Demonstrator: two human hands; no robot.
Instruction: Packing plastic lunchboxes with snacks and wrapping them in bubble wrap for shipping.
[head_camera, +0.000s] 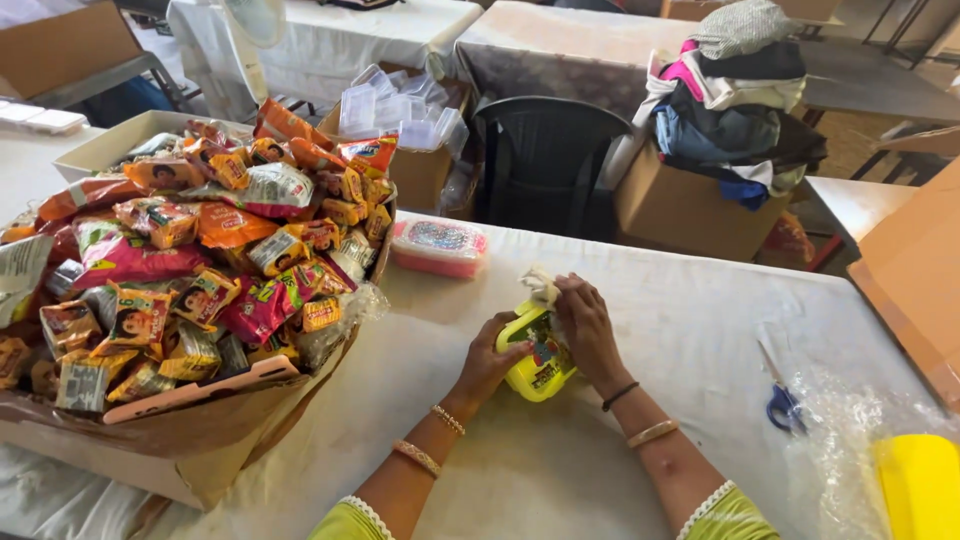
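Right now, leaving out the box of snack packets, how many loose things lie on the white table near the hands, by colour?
Yellow: 2, the small box held by left hand and right hand, and the lid
Pink: 1, the container
Blue: 1, the scissors
Total: 4

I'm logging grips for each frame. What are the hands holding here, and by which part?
Both hold one small yellow plastic box: the left hand grips its left side, and the right hand is at its top, by a white scrap.
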